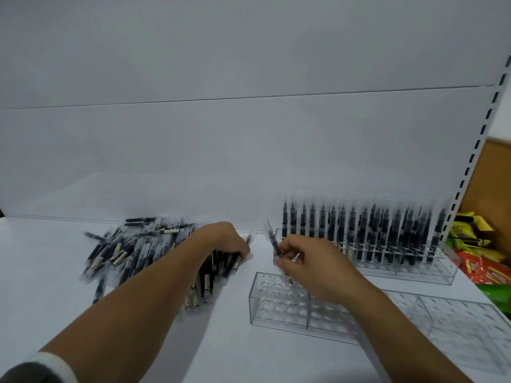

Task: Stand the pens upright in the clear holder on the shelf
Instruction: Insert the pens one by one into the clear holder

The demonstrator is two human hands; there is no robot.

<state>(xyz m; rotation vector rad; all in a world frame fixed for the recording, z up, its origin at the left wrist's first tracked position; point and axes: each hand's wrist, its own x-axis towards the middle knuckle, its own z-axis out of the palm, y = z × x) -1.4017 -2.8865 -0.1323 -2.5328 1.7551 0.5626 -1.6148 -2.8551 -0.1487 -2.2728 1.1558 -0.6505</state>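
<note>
1. The pen (272,242) I am watching is pinched in my right hand (307,268), thumb and fingertips closed on its lower part. Its upper part sticks out above the fingers and leans up and to the left.
2. That pen hangs over the back left corner of the near holder (272,305), a clear block of round holes. The holes I can see hold nothing. The pen's lower tip is hidden behind my fingers, so I cannot tell whether it touches a hole.
3. Just behind the hand stands the far holder (401,270), packed with upright pens (359,230), blurred in this view. The held pen is just beside its left end.
4. My left hand (229,241) lies on the right edge of the pile (130,251) of loose pens, fingers curled down into it. One pen end (248,240) pokes up past the knuckles. The blur keeps me from telling whether the hand grips anything.
5. A gap of bare white shelf (55,272) separates the pile from the holders.
6. A third holder (456,327), also clear, lies right of the near one, beyond my right forearm.
7. At the far right, past a slotted post (470,164), sit coloured packets (484,268).
</note>
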